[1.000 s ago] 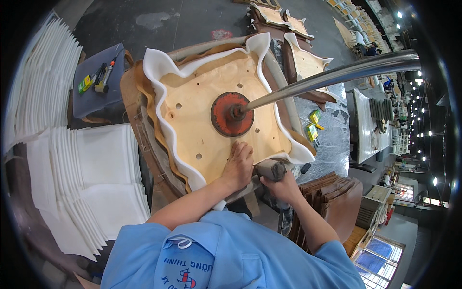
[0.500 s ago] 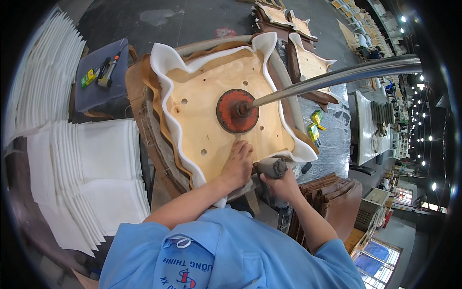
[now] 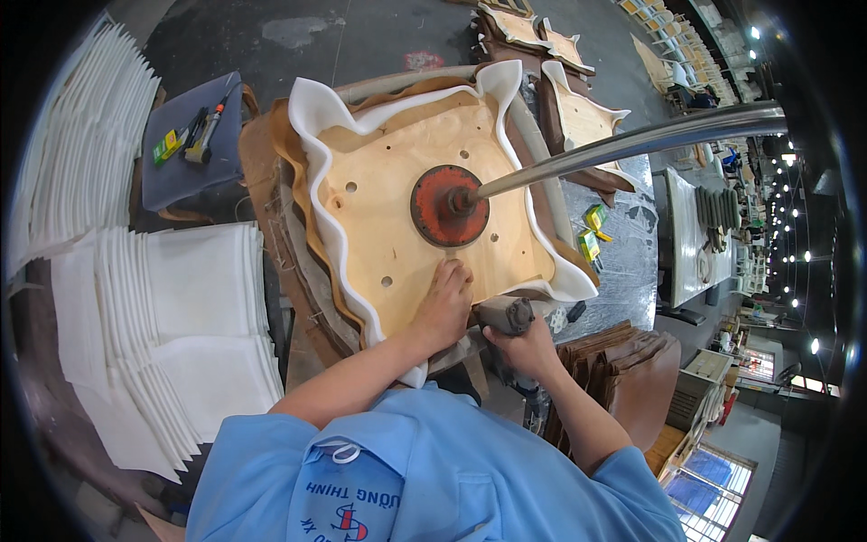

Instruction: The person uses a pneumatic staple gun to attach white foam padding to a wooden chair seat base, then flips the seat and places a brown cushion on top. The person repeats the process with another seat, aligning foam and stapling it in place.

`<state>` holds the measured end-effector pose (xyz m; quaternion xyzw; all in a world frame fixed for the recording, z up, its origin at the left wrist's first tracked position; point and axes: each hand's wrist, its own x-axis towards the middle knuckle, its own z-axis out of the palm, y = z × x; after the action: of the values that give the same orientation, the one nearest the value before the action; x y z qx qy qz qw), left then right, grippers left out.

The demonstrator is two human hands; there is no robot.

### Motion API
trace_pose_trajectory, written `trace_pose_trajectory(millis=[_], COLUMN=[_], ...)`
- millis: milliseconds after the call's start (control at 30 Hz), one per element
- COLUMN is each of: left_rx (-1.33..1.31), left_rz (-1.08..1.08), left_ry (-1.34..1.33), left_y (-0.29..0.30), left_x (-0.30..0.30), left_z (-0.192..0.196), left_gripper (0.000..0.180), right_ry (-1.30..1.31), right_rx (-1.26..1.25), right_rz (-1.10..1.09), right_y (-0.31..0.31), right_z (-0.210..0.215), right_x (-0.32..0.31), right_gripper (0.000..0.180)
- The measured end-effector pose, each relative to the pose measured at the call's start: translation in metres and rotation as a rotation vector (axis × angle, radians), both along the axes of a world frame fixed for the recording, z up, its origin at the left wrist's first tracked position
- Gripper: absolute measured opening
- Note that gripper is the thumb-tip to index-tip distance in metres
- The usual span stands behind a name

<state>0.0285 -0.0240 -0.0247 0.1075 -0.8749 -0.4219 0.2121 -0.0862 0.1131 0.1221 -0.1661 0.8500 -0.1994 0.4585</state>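
A square plywood seat panel [image 3: 361, 244] lies underside up before me, ringed by wavy white foam padding [image 3: 327, 217] and a brown cover [image 3: 302, 199]. A round red press plate [image 3: 429, 208] on a curved metal arm [image 3: 632, 149] bears on its middle. My left hand [image 3: 442, 303] is closed over the near edge, fingertips on the wood; the material under the fingers is mostly hidden. Just to its right, my right hand [image 3: 526, 348] grips a grey staple gun [image 3: 508, 314], its head against the near edge by the right corner. The gun's lower part is partly hidden.
White foam sheets [image 3: 199, 298] are stacked at left. A blue padded seat [image 3: 167, 181] behind them carries tools. Small green-yellow boxes [image 3: 590, 244] lie on the wrapped table [image 3: 628, 289] at right. Brown covers [image 3: 641, 379] are piled near my right arm; more seat panels [image 3: 578, 117] lie beyond.
The seat panel and press plate sit very slightly further right in view. The staple gun's head has shifted a little left, closer to my left hand. Both grips look the same.
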Motion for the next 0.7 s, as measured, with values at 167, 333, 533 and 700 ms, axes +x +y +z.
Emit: trace_pose_trajectory(millis=[167,333,533,700], left_rx=[0.002,-0.004,0.187,0.385], left_rz=[-0.043,-0.016,-0.062,-0.002], left_ry=[0.001,0.027,0.022,-0.082], left_y=[-0.009,-0.008,-0.023,-0.05], left_x=[0.003,0.002,0.006,0.031], left_z=[0.001,-0.002,-0.001,0.028], left_gripper=[0.013,0.011,0.012,0.017], right_ry=[0.003,-0.029,0.006,-0.017], right_rx=[-0.118,-0.134,-0.054,-0.154], right_rz=[-0.116,-0.101,-0.063,-0.079], right_y=[0.015,0.006,-0.002,0.001], right_z=[-0.004,-0.001,-0.001,0.004], right_x=[0.006,0.018,0.017,0.028], right_gripper=[0.043,0.037,0.028,0.03])
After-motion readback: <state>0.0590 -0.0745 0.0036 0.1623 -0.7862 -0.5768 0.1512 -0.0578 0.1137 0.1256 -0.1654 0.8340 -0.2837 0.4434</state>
